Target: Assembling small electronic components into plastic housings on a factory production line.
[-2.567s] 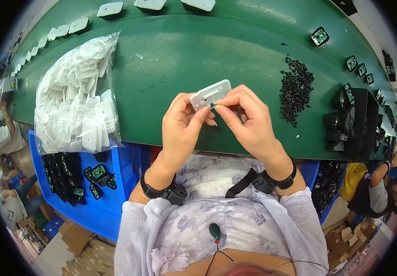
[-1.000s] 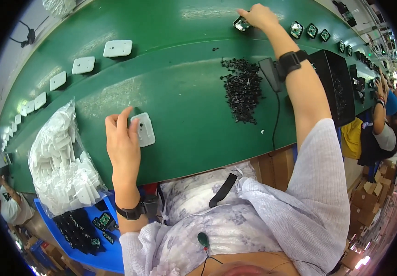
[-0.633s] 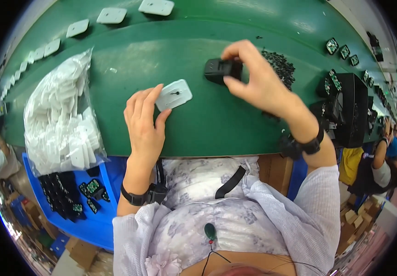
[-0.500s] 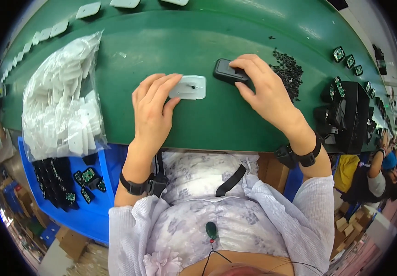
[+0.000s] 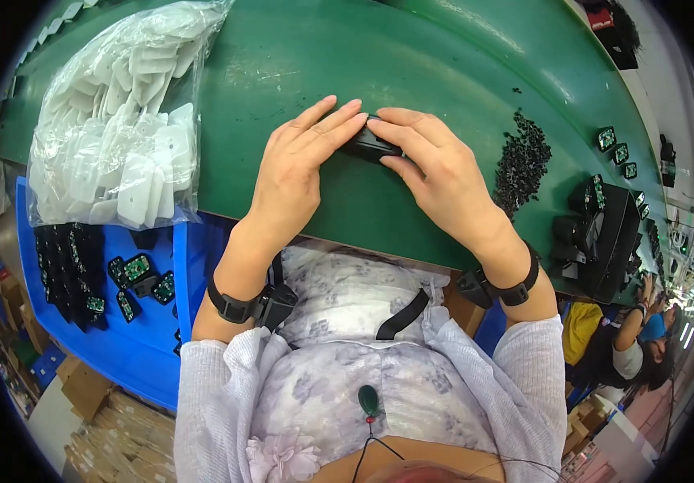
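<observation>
We see both hands meeting at the upper middle of the frame over the green table [image 5: 274, 68], on one black case [image 5: 373, 146]. Right hand [image 5: 435, 161]: closed on the case's right part, fingertips along its far edge, thumb on the near side. Left hand [image 5: 297, 161]: fingers bent and together, tips at the case's left end and reaching the right fingertips; thumb hidden, so we can't tell whether it grips or only presses. Underside of the case is out of sight for us. Dark bands with boxy black modules sit on both wrists. Upper left, we have a clear bag [image 5: 105, 141] full of white plates [image 5: 139, 193], near edge over a blue bin [image 5: 113, 346]. In the bin: stacked black units at its left, loose green circuit boards [image 5: 136, 267] in black housings to their right. Right of centre, a loose heap of small black parts [image 5: 522, 165] on the table. Farther right, a black box [image 5: 614, 249] with black pieces beside it; above it, three board units [image 5: 621, 153] in a line. Right edge: a co-worker [image 5: 629, 358] near yellow cloth [image 5: 579, 332].
</observation>
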The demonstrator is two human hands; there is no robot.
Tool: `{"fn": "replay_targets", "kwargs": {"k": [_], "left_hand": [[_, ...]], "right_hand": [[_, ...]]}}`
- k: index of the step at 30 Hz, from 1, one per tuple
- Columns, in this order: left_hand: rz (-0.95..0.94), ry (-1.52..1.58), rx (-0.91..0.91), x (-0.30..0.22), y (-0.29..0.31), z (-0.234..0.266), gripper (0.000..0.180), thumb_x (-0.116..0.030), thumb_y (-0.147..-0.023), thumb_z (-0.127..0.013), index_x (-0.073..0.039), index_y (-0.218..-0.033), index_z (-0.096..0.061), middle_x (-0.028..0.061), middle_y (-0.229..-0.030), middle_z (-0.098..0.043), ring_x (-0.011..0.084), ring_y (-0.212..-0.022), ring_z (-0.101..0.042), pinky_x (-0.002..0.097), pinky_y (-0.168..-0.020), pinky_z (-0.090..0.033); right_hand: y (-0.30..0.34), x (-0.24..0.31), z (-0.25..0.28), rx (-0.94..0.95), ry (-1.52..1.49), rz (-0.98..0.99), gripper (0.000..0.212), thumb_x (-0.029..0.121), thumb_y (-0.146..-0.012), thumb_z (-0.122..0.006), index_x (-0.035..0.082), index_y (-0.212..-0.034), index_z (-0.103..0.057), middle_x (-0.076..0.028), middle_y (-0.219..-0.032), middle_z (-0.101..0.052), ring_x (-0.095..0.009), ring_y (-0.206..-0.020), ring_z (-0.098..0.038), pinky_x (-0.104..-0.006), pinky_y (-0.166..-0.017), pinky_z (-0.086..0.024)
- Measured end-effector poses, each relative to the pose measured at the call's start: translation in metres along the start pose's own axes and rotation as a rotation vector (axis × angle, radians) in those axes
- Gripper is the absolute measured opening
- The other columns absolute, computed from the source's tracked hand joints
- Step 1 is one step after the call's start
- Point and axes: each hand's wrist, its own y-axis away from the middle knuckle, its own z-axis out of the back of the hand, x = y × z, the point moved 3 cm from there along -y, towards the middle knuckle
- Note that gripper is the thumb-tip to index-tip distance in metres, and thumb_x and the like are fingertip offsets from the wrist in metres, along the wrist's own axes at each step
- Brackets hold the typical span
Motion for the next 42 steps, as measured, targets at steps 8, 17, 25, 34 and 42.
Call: {"fn": "replay_targets", "kwargs": {"k": [8,17,25,34,42], "left_hand": [[0.021,-0.107,0.002,-0.003,0.0,-0.002,0.046,0.004,-0.081,-0.046,-0.011,-0.122,-0.061,0.0021,-0.13,-0.058,0.0239,-0.121,-0.052,0.0374,-0.094,-0.042],[-0.007,-0.11,-0.026,-0.003,-0.005,0.0,0.045,0.003,-0.081,-0.045,-0.012,-0.121,-0.062,0.0016,-0.128,-0.059,0.0227,-0.12,-0.053,0.0364,-0.094,-0.041],[0.007,-0.156,0.0,-0.007,-0.001,-0.002,0.049,0.007,-0.081,-0.04,-0.01,-0.121,-0.062,0.0037,-0.127,-0.06,0.0232,-0.122,-0.053,0.0343,-0.097,-0.038],[-0.015,-0.25,-0.01,-0.014,-0.004,-0.004,0.044,0.002,-0.08,-0.052,-0.013,-0.12,-0.062,-0.0003,-0.128,-0.059,0.0208,-0.119,-0.054,0.035,-0.095,-0.041],[0.13,-0.096,-0.139,-0.011,-0.027,-0.008,0.031,-0.01,-0.077,-0.07,-0.003,-0.106,-0.064,0.0079,-0.099,-0.067,0.0203,-0.091,-0.062,0.0313,-0.072,-0.048]], "right_hand": [[0.006,-0.007,-0.012,-0.075,-0.009,-0.02,0.041,-0.004,-0.075,-0.065,0.007,-0.115,-0.063,-0.011,-0.119,-0.059,-0.029,-0.103,-0.059,-0.0351,-0.085,-0.051],[0.007,-0.006,-0.014,-0.168,-0.083,-0.066,0.045,-0.012,-0.074,-0.062,0.007,-0.114,-0.064,-0.012,-0.118,-0.06,-0.027,-0.103,-0.06,-0.032,-0.081,-0.053],[0.013,-0.004,-0.017,-0.177,-0.049,-0.071,0.045,-0.013,-0.072,-0.063,0.006,-0.113,-0.065,-0.012,-0.116,-0.061,-0.026,-0.1,-0.061,-0.0309,-0.079,-0.054],[0.011,-0.01,-0.016,-0.202,0.027,0.007,0.047,-0.012,-0.07,-0.063,0.007,-0.113,-0.065,-0.01,-0.115,-0.062,-0.025,-0.099,-0.061,-0.0318,-0.08,-0.053],[-0.011,-0.03,0.007,-0.096,-0.818,-0.435,0.038,0.012,-0.086,-0.066,0.0,-0.121,-0.056,-0.009,-0.11,-0.062,-0.014,-0.1,-0.059,-0.0269,-0.088,-0.047]]}}
